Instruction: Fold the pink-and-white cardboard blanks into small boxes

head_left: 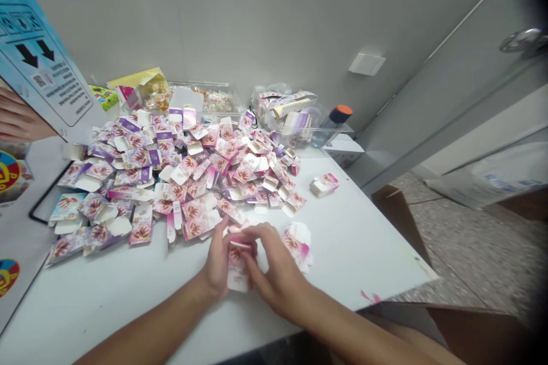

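Near the front of the white table, a small pink-and-white printed carton (238,269) stands between both my hands. My left hand (217,265) is closed along its left side. From the right, my right hand (274,271) grips it, fingers curled over its top and thumb against its face. Some of the fingertips overlap, so the carton's upper end is partly hidden. Just beyond my fingers spreads a large heap of similar small cartons (188,171), many with open flaps. Close to my right hand lies a little stack of flat cartons (298,245).
Another small carton stack (325,184) lies on the table's right. Behind the heap are a clear tray of beads (218,100), a plastic container with papers (295,108) and an orange-capped bottle (331,125). A large printed box (40,57) stands at left.
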Demonstrator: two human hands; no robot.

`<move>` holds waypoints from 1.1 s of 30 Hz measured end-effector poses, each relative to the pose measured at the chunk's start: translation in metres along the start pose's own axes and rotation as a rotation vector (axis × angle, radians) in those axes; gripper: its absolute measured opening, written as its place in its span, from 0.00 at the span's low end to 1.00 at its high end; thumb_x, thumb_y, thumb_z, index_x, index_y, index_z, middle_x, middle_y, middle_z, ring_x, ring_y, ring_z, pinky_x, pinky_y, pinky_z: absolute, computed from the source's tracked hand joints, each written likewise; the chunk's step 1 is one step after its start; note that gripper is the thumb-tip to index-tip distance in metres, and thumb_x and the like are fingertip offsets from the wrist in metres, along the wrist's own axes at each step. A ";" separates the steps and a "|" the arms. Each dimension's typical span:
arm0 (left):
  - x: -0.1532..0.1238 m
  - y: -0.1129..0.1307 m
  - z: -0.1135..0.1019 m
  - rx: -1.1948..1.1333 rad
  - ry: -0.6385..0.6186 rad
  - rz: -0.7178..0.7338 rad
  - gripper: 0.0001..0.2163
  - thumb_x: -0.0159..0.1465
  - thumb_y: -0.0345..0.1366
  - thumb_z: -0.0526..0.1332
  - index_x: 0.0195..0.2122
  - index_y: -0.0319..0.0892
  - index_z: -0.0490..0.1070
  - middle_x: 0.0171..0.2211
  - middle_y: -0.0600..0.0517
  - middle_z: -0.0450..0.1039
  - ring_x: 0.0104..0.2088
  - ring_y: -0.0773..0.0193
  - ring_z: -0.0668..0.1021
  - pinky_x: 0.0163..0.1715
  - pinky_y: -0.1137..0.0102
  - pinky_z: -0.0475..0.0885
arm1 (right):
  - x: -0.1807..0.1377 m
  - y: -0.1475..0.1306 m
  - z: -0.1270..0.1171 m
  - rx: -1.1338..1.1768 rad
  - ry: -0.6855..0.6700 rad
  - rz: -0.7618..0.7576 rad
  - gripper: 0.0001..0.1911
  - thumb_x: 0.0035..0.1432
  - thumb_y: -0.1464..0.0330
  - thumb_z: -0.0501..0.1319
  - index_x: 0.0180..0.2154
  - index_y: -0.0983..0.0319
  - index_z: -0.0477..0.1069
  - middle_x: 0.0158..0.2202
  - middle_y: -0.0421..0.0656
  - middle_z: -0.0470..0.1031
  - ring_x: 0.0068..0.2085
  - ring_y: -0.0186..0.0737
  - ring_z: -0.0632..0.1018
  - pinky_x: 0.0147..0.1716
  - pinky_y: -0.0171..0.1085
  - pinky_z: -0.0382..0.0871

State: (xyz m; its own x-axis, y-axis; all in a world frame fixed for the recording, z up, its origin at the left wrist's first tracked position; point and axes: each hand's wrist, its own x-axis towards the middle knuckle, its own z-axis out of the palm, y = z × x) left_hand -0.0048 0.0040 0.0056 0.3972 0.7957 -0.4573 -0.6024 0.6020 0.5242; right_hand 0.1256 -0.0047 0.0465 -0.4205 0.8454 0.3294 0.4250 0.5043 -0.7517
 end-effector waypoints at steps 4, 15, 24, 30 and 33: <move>-0.001 -0.002 0.001 0.117 -0.072 -0.033 0.33 0.56 0.67 0.44 0.19 0.41 0.68 0.12 0.51 0.64 0.12 0.63 0.69 0.12 0.70 0.62 | 0.004 -0.004 -0.002 0.165 -0.040 0.210 0.06 0.63 0.65 0.55 0.37 0.60 0.69 0.33 0.41 0.67 0.33 0.39 0.75 0.32 0.39 0.70; 0.004 0.002 0.001 0.256 -0.106 -0.098 0.39 0.51 0.73 0.35 0.14 0.41 0.63 0.09 0.52 0.59 0.09 0.65 0.66 0.09 0.72 0.59 | 0.001 -0.003 -0.007 0.239 -0.114 0.206 0.10 0.61 0.63 0.58 0.29 0.61 0.66 0.36 0.43 0.71 0.38 0.42 0.77 0.40 0.43 0.71; 0.005 -0.004 0.004 0.252 -0.148 -0.007 0.38 0.55 0.70 0.36 0.30 0.39 0.68 0.26 0.43 0.75 0.27 0.55 0.78 0.21 0.68 0.69 | 0.022 0.001 -0.042 0.770 0.064 0.489 0.15 0.54 0.57 0.65 0.39 0.59 0.67 0.35 0.43 0.76 0.36 0.41 0.79 0.33 0.39 0.73; 0.015 -0.006 -0.007 0.273 -0.089 -0.020 0.34 0.58 0.67 0.41 0.28 0.39 0.68 0.23 0.45 0.74 0.25 0.58 0.77 0.28 0.67 0.68 | 0.029 0.011 -0.080 0.058 0.068 0.332 0.15 0.57 0.56 0.60 0.42 0.58 0.69 0.45 0.47 0.72 0.46 0.47 0.74 0.45 0.46 0.69; 0.016 -0.005 -0.007 0.267 -0.085 0.000 0.33 0.57 0.67 0.43 0.28 0.39 0.67 0.22 0.47 0.73 0.24 0.60 0.76 0.28 0.68 0.67 | 0.018 0.021 -0.094 -0.462 -0.423 0.376 0.17 0.52 0.57 0.63 0.41 0.60 0.71 0.41 0.47 0.73 0.41 0.49 0.74 0.41 0.46 0.67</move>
State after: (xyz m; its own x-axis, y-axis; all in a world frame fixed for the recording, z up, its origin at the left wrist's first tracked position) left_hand -0.0001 0.0127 -0.0093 0.4605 0.7918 -0.4011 -0.4033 0.5892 0.7001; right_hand 0.2019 0.0378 0.0902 -0.4135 0.8829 -0.2227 0.8573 0.2951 -0.4219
